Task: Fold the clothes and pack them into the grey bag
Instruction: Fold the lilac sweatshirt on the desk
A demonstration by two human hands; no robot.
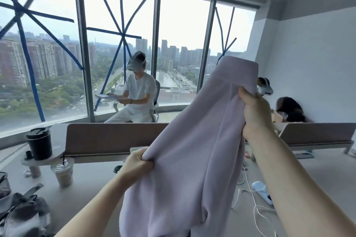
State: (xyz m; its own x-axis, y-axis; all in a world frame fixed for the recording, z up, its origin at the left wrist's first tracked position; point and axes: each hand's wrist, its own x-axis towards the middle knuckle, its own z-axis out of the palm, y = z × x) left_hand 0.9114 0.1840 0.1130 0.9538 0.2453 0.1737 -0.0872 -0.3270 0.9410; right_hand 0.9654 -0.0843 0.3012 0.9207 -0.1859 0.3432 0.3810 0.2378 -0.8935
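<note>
Both hands hold a pale lilac garment (194, 159) up above the tabletop (92, 184). Left hand (137, 163) has its grip bunched tight on the cloth's left edge; right hand (254, 113) clenches a fold higher up. At lower left, dark grey fabric (21, 211) lies heaped near an iced coffee cup (62, 172).

A black lidded cup (39, 143) stood on a small shelf; an iced drink (63, 171) sat on the worktop (92, 181); white cables (254, 204) trailed right.
</note>
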